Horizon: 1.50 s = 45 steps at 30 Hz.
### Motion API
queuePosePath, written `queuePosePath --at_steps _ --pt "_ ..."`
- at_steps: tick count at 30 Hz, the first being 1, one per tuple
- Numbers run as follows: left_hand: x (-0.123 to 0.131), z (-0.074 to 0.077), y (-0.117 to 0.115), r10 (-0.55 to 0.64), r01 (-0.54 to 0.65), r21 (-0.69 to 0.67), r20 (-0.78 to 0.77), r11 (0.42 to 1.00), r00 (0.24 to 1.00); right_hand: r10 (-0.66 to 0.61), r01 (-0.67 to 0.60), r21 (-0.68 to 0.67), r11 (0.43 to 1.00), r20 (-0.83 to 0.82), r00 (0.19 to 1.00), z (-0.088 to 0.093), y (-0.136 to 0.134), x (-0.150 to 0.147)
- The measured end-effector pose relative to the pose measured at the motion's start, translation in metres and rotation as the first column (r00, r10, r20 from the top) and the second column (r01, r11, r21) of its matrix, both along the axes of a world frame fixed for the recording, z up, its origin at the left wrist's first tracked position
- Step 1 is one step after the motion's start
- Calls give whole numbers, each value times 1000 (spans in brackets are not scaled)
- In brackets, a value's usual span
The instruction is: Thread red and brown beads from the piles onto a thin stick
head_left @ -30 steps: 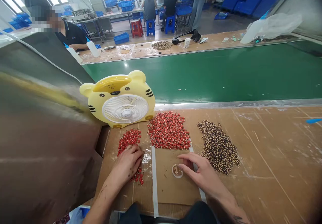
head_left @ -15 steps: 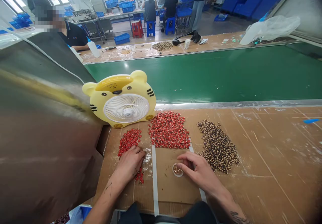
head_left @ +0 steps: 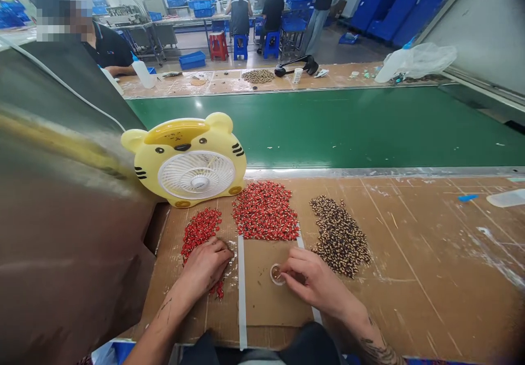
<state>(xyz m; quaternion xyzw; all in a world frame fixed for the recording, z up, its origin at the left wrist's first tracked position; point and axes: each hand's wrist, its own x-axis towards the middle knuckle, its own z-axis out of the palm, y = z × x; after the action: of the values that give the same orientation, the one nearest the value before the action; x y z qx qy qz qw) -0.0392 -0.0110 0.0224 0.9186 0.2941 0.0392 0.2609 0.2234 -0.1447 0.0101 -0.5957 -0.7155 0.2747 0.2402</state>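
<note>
Resting left hand [head_left: 204, 269] on red beads [head_left: 202, 231], right hand [head_left: 312, 284] at small cup [head_left: 277, 274]

Cardboard-topped workbench [head_left: 410, 245] holding red beads [head_left: 266, 212], speckled brown beads [head_left: 339, 236] and a tiger-shaped fan [head_left: 184, 163]

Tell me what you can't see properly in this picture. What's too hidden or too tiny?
From the head camera:
- Red pieces: some hidden under the left hand.
- Small round cup: partly covered by the right hand; contents too small to tell.
- Dark speckled pieces: too small to see each shape.
- Far pile: too small and distant.
</note>
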Motion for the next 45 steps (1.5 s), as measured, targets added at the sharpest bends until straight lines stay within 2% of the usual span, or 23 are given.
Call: queuePosePath --at_steps 2,5,7,10,12,16,22,26,29,33,38,45 --pt "2 2 -4 4 6 -72 136 997 991 28 -29 35 999 41 999 -3 -1 1" --pt "9 7 -14 62 22 -248 328 968 942 7 -12 132 991 40 999 -10 -1 1" --pt "14 9 -21 139 12 -355 399 935 906 -13 7 191 982 29 1000 -14 0 -1" --pt "20 6 -29 280 -33 -501 426 865 860 18 -23 203 979 24 1000 -16 1 -2" --pt "23 2 -33 401 -70 -612 423 788 813 13 -17 209 978 20 1000 -16 0 -2" --pt "29 -6 -40 608 -91 -806 361 585 707 20 -26 197 980 32 999 -17 -1 -1" --pt "40 -13 -51 726 -122 -915 219 385 651 -7 6 189 982 4 1000 -20 -1 -1" --pt "45 -18 -56 777 -99 -954 168 283 607 -72 109 235 966 -161 984 -7 -4 1" --pt "48 -19 -59 791 -102 -963 140 248 596 -123 212 276 937 -308 943 8 -6 1" --pt "51 -17 -60 776 -99 -966 130 241 617 -134 261 281 923 -401 906 19 -6 -6" --pt "51 -11 -63 756 -92 -963 137 253 641 -142 259 257 931 -398 906 18 -3 -15" --pt "50 -9 -64 763 -69 -971 136 230 631 -136 242 238 941 -389 911 21 -1 -17"
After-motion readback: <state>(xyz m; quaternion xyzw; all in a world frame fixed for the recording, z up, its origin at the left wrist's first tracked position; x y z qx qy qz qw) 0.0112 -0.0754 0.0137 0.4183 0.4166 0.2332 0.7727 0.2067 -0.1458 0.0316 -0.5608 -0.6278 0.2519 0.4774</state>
